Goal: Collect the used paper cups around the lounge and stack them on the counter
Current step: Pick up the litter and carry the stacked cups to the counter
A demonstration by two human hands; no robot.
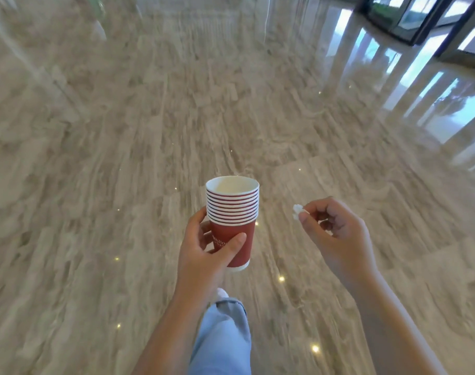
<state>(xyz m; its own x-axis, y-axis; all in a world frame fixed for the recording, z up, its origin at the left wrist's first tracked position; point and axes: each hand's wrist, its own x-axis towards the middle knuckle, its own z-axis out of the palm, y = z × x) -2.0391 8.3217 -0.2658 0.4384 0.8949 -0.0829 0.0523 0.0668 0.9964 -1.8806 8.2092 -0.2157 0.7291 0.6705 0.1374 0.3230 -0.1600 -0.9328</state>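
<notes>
A stack of several red paper cups (pixel 232 212) with white rims stands upright in my left hand (pixel 204 247), whose fingers and thumb wrap the lowest cup's red wall. The top cup looks empty inside. To the right, at about the same height, my right hand (pixel 336 234) pinches a small crumpled white scrap of paper (pixel 296 211) between thumb and fingertips. The two hands are apart, with the scrap roughly a cup's width from the stack.
Polished beige marble floor (pixel 149 131) stretches ahead, blurred by motion. Dark-framed glass doors (pixel 425 20) stand at the far right top, their light reflected on the floor. My leg in light blue trousers (pixel 223 336) with a white shoe shows below the hands.
</notes>
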